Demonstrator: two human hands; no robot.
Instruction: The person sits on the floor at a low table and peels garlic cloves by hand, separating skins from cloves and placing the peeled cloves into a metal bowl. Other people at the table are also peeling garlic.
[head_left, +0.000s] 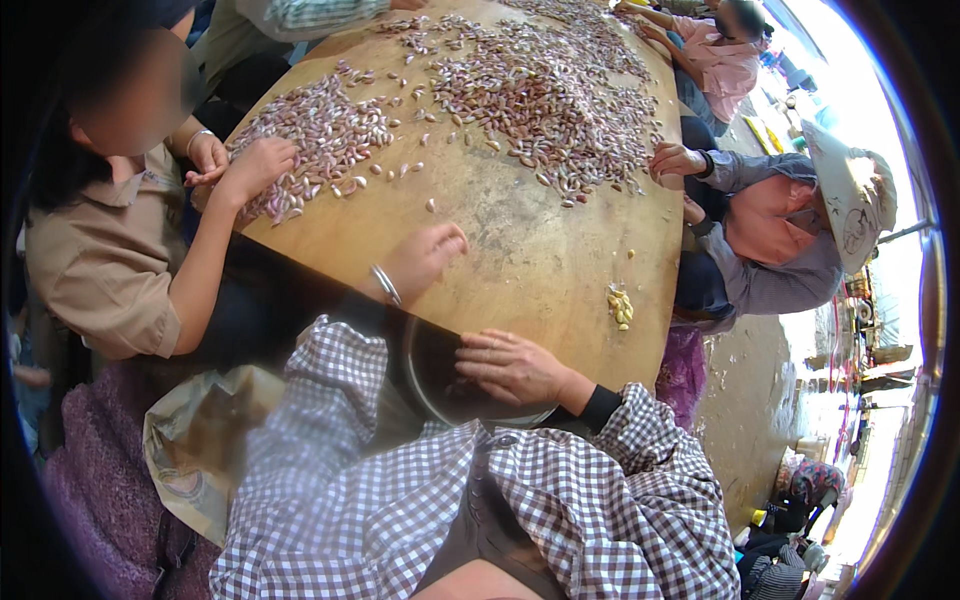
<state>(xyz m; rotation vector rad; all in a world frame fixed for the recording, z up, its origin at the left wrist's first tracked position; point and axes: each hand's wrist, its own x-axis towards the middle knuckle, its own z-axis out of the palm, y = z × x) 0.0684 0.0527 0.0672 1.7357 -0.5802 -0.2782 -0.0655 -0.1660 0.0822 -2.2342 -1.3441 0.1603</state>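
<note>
My left hand (427, 259), blurred and wearing a bangle, is over the near part of the wooden table (495, 195); its fingers curl, and whether they hold anything is unclear. Palm down, my right hand (514, 367) has its fingers extended at the table's near edge, over a round basin (416, 360) with a pale rim. Nothing shows between its fingers; its palm is hidden. Beyond my left hand lie a single garlic clove (430, 205) and a heap of unpeeled garlic cloves (330, 135). Pale peeled cloves (620, 307) form a small pile to the right.
A larger heap of garlic cloves (540, 97) covers the table's far part. One person (127, 247) sits at the left; another in a wide hat (780, 217) sits at the right. More people are farther off. A woven sack (202, 442) and purple mesh bags (112, 465) stand lower left.
</note>
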